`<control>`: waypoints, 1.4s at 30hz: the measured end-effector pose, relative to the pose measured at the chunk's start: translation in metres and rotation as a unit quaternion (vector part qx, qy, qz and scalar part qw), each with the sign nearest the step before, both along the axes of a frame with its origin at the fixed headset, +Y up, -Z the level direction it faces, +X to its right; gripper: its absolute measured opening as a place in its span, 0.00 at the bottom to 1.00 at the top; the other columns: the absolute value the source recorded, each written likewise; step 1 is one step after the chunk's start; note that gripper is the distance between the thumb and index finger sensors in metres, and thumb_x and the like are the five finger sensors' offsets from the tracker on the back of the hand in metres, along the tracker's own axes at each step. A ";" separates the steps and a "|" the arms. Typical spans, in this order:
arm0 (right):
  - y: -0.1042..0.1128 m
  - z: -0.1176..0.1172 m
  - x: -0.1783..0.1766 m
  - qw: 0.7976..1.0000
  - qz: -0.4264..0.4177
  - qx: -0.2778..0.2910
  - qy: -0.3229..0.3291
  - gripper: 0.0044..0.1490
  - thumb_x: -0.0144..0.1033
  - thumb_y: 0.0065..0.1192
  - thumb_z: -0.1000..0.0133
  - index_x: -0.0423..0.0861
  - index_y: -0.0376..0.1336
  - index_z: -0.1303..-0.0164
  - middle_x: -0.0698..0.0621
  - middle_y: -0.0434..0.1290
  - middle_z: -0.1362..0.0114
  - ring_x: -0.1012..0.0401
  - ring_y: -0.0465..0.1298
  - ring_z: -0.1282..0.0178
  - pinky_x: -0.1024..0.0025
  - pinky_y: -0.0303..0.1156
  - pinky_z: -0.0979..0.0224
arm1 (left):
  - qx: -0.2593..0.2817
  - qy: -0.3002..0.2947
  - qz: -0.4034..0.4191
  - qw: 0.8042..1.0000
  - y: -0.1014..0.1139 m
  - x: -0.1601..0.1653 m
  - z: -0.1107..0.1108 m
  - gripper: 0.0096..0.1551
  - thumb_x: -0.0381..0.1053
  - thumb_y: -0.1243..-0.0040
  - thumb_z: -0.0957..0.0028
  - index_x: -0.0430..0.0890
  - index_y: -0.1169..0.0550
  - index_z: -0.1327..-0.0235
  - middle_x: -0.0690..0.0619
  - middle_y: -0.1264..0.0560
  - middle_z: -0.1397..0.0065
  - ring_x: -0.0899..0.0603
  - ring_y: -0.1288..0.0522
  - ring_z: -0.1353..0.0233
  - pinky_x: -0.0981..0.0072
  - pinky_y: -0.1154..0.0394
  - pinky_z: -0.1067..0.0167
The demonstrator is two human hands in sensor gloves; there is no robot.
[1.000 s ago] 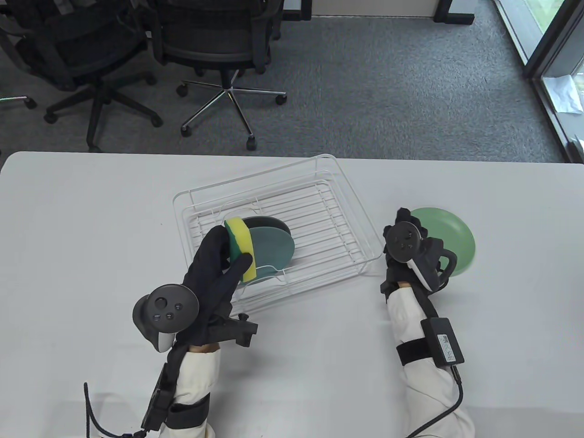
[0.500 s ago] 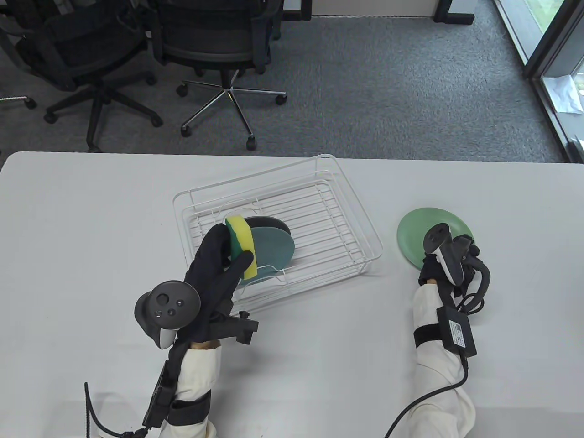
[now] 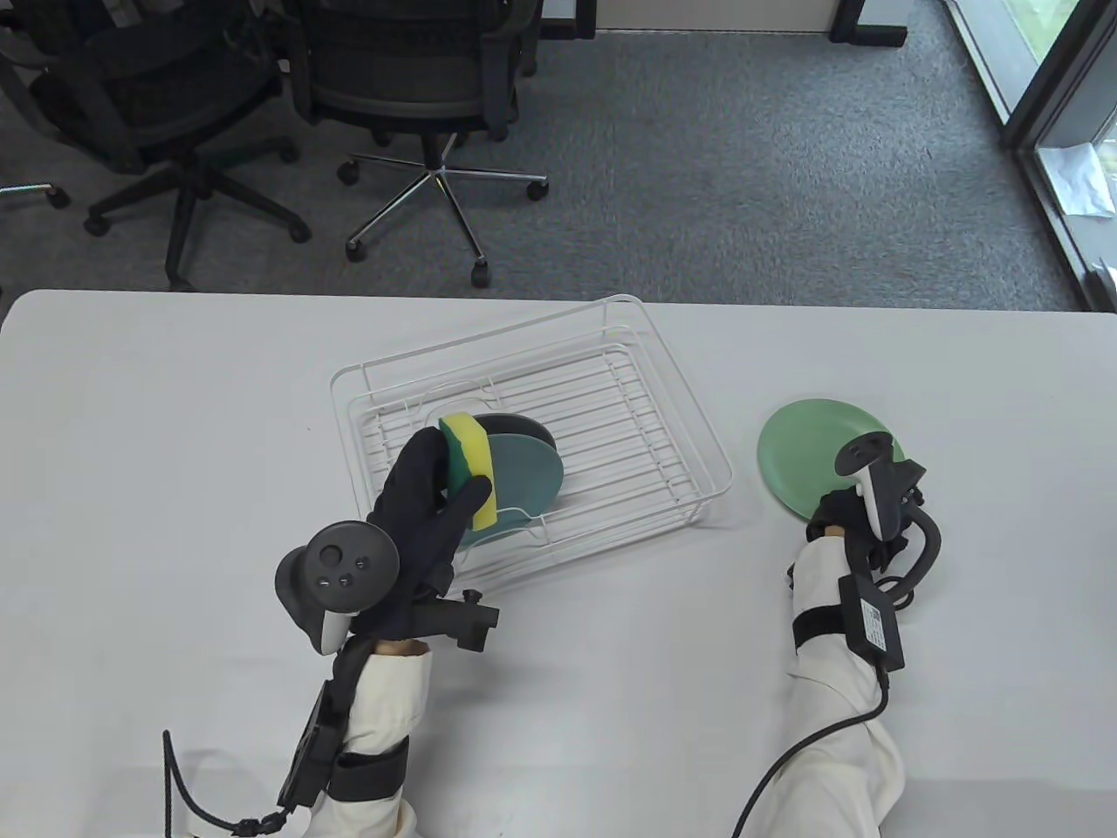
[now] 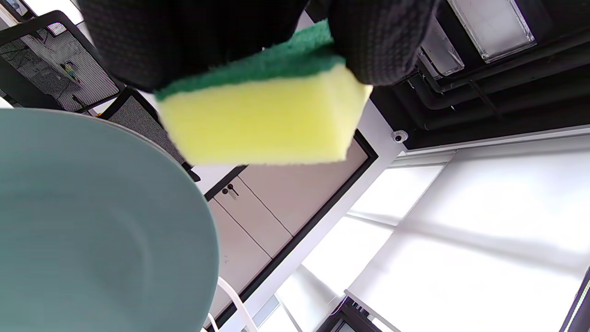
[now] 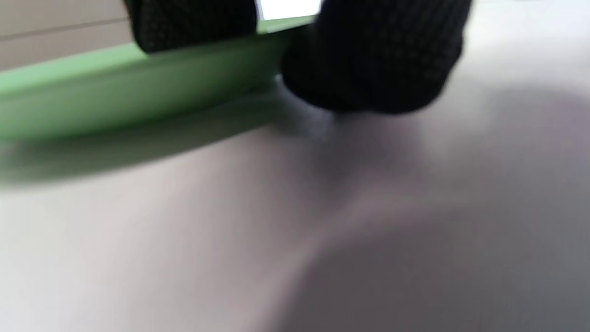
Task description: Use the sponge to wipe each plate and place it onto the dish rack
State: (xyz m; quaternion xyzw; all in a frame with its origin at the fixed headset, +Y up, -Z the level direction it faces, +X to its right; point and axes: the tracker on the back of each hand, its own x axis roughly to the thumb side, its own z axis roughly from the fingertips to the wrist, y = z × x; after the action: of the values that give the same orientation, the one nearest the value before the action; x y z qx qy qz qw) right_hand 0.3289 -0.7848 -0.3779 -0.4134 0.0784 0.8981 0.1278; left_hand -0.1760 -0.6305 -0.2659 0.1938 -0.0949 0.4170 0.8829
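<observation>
My left hand (image 3: pixel 432 502) holds a yellow and green sponge (image 3: pixel 471 471) over the near left part of the white wire dish rack (image 3: pixel 694 410). The left wrist view shows the sponge (image 4: pixel 262 124) pinched between gloved fingers (image 4: pixel 382 41), close to a teal plate (image 4: pixel 92 230). That teal plate (image 3: pixel 528 476) stands on edge in the rack, with a dark plate (image 3: pixel 519 426) behind it. A light green plate (image 3: pixel 798 449) lies on the table to the right of the rack. My right hand (image 3: pixel 833 513) is at its near right rim. In the right wrist view, fingers (image 5: pixel 368 60) straddle the plate's rim (image 5: pixel 115 97).
The white table (image 3: pixel 174 436) bears the rack and the plate. Office chairs (image 3: pixel 410 78) stand on the grey carpet beyond the far edge. A cable and a small box (image 3: pixel 873 615) run along my right forearm.
My right hand has slid from over the green plate's left side to its near right rim and turned on its side. My left hand with the sponge has drifted slightly right.
</observation>
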 end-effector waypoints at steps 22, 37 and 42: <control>0.022 0.048 0.026 0.847 -0.364 0.386 -0.019 0.34 0.24 0.49 0.34 0.17 0.46 0.29 0.26 0.67 0.35 0.47 0.83 0.46 0.74 0.89 0.52 | 0.011 -0.033 -0.031 0.999 -0.002 0.027 0.005 0.43 0.56 0.36 0.44 0.32 0.33 0.22 0.32 0.25 0.27 0.31 0.20 0.35 0.48 0.19 0.42; 0.105 0.066 -0.027 0.742 -0.473 0.458 0.127 0.37 0.30 0.46 0.30 0.19 0.41 0.26 0.26 0.63 0.31 0.45 0.79 0.42 0.70 0.85 0.48 | 0.047 -0.042 -0.047 0.997 0.008 0.036 0.014 0.43 0.55 0.37 0.43 0.33 0.33 0.21 0.32 0.25 0.26 0.31 0.20 0.34 0.47 0.19 0.41; 0.112 0.080 -0.055 0.693 -0.527 0.459 0.176 0.38 0.31 0.47 0.30 0.18 0.41 0.25 0.25 0.63 0.31 0.43 0.78 0.42 0.70 0.84 0.48 | 0.063 -0.043 -0.064 0.995 0.012 0.041 0.019 0.43 0.55 0.37 0.43 0.33 0.33 0.21 0.32 0.25 0.26 0.31 0.21 0.33 0.47 0.19 0.41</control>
State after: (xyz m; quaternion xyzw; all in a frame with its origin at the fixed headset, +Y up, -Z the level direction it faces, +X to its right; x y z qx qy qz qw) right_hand 0.2735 -0.6732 -0.2983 -0.0282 -0.1172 0.6642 0.7378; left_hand -0.1352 -0.6183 -0.2464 0.2248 -0.1707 0.3609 0.8889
